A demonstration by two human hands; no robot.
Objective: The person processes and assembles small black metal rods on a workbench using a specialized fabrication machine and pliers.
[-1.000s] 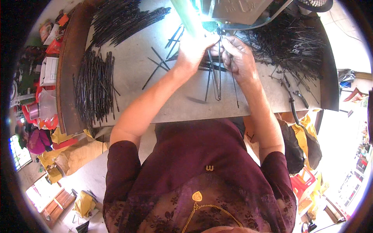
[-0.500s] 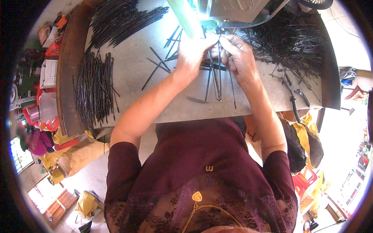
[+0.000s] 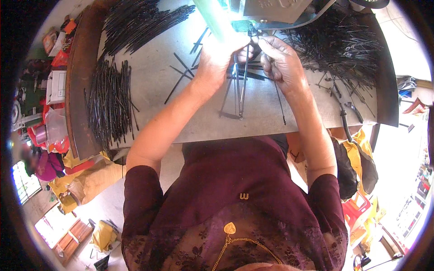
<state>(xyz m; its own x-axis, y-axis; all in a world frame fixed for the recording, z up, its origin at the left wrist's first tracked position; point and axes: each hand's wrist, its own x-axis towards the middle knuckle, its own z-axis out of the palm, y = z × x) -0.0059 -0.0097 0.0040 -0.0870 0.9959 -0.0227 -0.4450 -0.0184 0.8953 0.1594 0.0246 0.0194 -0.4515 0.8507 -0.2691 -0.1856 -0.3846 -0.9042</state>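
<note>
My left hand (image 3: 214, 56) is closed near the glowing tube, its fingers around the upper part of thin dark metal rods (image 3: 240, 92) that hang toward the table's front edge. Beside it, my right hand (image 3: 285, 63) is closed in a pinch; a single thin dark rod (image 3: 280, 103) runs down from under its fingers. Both sets of fingertips meet close below a grey metal machine part (image 3: 271, 11). Glare and the fingers hide how the rod ends sit there. More loose rods (image 3: 181, 72) lie crossed on the table left of my left hand.
Bundles of dark rods lie at the left (image 3: 108, 101) and far left (image 3: 140, 25). A tangled heap of dark pieces (image 3: 339, 45) fills the far right. Black-handled pliers (image 3: 342, 115) rest at the right edge of the grey table (image 3: 181, 128). A bright tube (image 3: 210, 20) slants above my left hand.
My hands have drawn slightly apart. The rods at my left hand have swung left, while the rod under my right hand has shifted right.
</note>
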